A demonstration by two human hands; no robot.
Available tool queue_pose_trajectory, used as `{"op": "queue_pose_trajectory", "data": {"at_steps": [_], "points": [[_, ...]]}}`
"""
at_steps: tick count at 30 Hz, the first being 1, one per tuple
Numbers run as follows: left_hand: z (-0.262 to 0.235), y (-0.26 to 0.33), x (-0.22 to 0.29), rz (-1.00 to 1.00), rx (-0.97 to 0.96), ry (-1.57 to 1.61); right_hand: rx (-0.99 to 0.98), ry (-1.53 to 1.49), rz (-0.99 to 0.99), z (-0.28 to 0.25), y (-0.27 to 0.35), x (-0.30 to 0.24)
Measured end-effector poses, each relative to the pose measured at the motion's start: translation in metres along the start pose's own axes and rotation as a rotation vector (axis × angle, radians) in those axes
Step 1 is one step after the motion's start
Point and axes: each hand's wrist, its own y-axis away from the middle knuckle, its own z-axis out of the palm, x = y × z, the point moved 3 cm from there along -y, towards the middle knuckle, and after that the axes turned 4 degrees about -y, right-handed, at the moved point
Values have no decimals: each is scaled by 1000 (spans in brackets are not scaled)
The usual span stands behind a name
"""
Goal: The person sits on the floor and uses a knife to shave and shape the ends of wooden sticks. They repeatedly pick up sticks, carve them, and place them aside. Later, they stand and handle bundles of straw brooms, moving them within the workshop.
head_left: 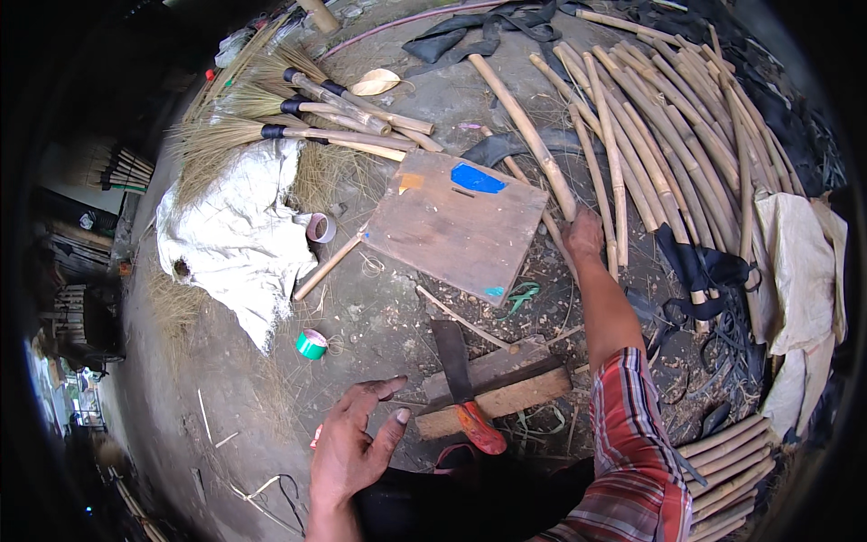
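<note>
In the head view, the right hand [584, 237] reaches far forward to the centre right of the frame and lies on the near end of a bamboo stick [522, 116], where the heap of bamboo poles [673, 154] fans across the upper right. Its fingers seem to curl over the stick, but I cannot tell whether they are fully clamped on it. The poles lie side by side with their near ends toward the person, which puts each one within an arm's reach.

The left hand [352, 443] hangs at the lower centre with fingers spread apart and palm turned inward, holding nothing. Just to its right a cleaver with a red handle [462, 384] rests across a pair of wooden blocks [495, 388], the handle turned toward the person, ready to grip.

Above it, in the middle of the frame, a flat wooden board [456, 221] with a blue patch lies on the ground. A roll of tape [320, 227] lies to its left and a green tape roll [311, 343] lower down. At the upper left, finished grass brooms [298, 117] are stacked beside a white sack [230, 239].

Everything sits on a bare earth floor [379, 316] littered with shavings, fibres and scraps. Black rubber strips [700, 271] lie at the right next to pale cloth [799, 271]. More cut bamboo [731, 461] sits at the lower right. The left edge looks out onto an open yard.
</note>
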Motion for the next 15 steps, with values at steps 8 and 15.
{"op": "queue_pose_trajectory", "data": {"at_steps": [8,15], "points": [[4,-10,-11,34,-24,39,-423,-1106,309,-69,41,47],[15,-23,-13,169,-90,97,-871,-1502,485,-201,293,123]]}}
